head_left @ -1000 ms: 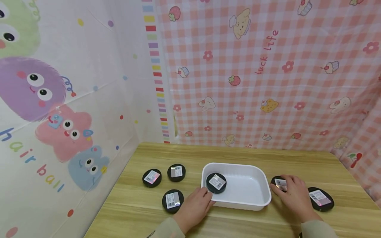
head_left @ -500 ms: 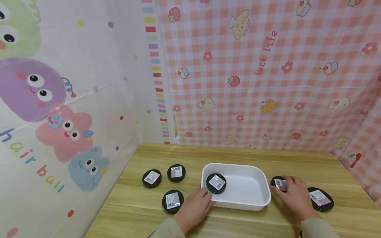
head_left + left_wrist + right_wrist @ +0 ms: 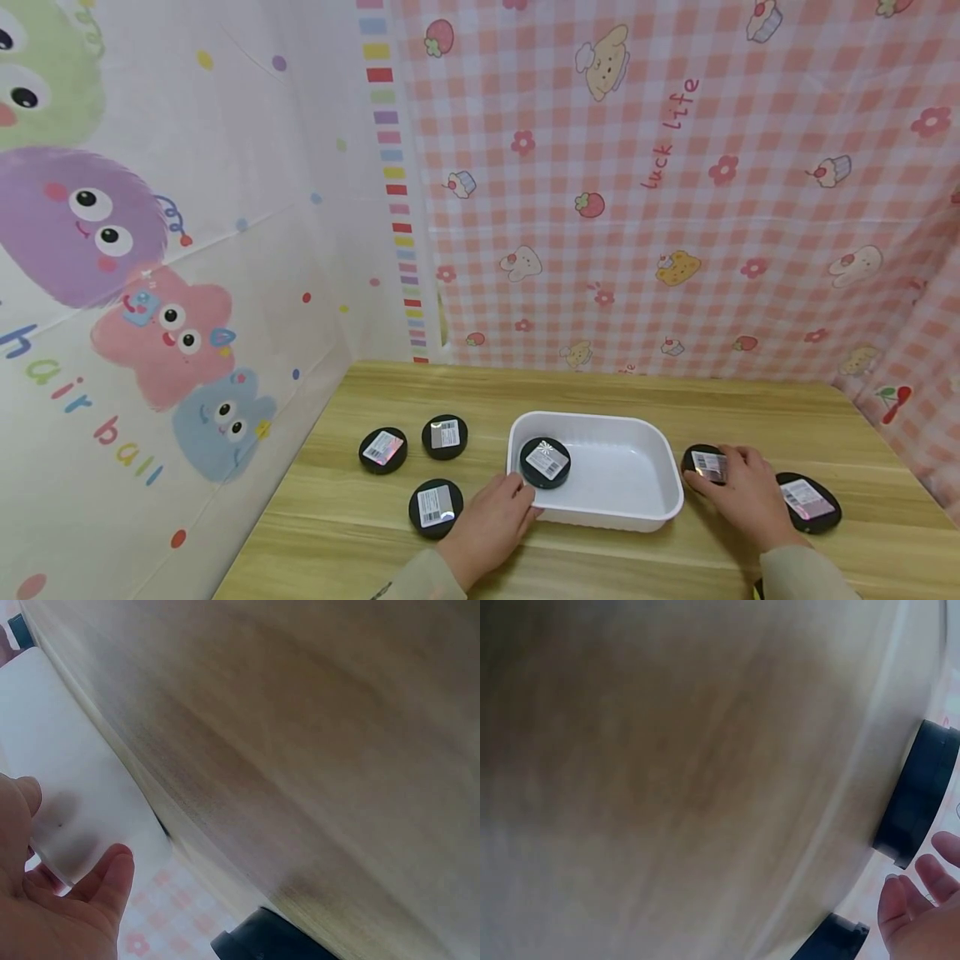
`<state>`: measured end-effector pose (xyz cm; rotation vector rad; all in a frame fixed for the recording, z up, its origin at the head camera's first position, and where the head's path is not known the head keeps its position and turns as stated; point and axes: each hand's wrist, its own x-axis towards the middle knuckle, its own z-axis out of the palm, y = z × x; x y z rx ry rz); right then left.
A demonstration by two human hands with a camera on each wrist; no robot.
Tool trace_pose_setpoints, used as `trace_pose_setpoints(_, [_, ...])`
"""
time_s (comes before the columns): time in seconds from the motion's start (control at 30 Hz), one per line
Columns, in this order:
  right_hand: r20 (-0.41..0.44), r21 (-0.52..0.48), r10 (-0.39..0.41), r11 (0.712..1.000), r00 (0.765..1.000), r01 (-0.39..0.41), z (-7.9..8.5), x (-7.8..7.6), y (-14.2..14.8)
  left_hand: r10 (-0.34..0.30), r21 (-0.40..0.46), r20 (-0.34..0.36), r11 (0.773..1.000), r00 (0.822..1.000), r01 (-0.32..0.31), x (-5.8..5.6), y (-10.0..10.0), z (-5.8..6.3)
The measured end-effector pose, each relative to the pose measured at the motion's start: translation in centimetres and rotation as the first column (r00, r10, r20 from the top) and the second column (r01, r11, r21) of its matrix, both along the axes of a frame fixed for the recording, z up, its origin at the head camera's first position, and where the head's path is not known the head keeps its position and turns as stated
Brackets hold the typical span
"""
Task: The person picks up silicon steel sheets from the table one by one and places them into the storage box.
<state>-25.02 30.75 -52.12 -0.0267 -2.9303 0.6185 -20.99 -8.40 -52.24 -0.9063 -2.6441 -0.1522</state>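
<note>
A white plastic tray (image 3: pixel 611 471) sits mid-table with one flat round black case (image 3: pixel 545 462) in its left end, a silvery label on top. My left hand (image 3: pixel 491 527) grips the tray's near left corner; in the left wrist view its thumb and fingers (image 3: pixel 112 881) lie around the tray wall. At the tray's right end lies another black case (image 3: pixel 702 463). My right hand (image 3: pixel 742 496) is spread over its right side, thumb at the near edge. In the right wrist view, fingertips (image 3: pixel 932 868) are close to that case's side, loosely bent. One more case (image 3: pixel 808 502) lies beside the right wrist.
Left of the tray, three black cases lie label up: a far left one (image 3: pixel 382 451), a back one (image 3: pixel 445 437) and a near one (image 3: pixel 436 507) close to my left wrist. Printed cloths (image 3: pixel 525 208) hang behind and beside the wooden table (image 3: pixel 465 379).
My right hand has shifted very slightly to the right, showing a little more of the case's label. The left hand, tray and cases keep their places.
</note>
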Motion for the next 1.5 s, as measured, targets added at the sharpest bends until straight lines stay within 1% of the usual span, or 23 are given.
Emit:
trace_pose_setpoints(0.37, [0.039, 0.001, 0.008, 1.0, 0.999, -0.008, -0.3, -0.4, 0.3, -0.017, 0.014, -0.057, 1.0, 0.998, 0.018, -0.1, -0.1, -0.2])
trace_pose_setpoints(0.5, [0.045, -0.009, 0.003, 1.0, 0.999, -0.002, -0.6, -0.5, 0.5, -0.016, 0.014, -0.036, 1.0, 0.999, 0.017, -0.1, -0.1, -0.2])
trace_pose_setpoints(0.73, [0.025, -0.024, 0.002, 1.0, 1.0, -0.002, -1.7, -0.7, 0.6, -0.007, 0.012, -0.009, 1.0, 1.0, 0.007, -0.1, 0.0, -0.2])
trace_pose_setpoints(1.1, [0.014, -0.013, -0.002, 1.0, 1.0, 0.003, -1.2, -0.7, 0.3, -0.006, 0.012, 0.029, 1.0, 1.0, 0.006, -0.1, 0.0, 0.0])
trace_pose_setpoints(1.27, [0.015, -0.009, 0.002, 1.0, 1.0, -0.002, -0.9, -0.7, 0.2, -0.001, 0.016, 0.033, 1.0, 0.999, 0.001, -0.1, 0.0, 0.0])
trace_pose_setpoints(1.5, [0.05, 0.003, -0.002, 1.0, 0.999, 0.002, -0.9, -0.9, 0.3, -0.009, 0.021, 0.03, 1.0, 1.0, 0.008, 0.0, -0.1, 0.2])
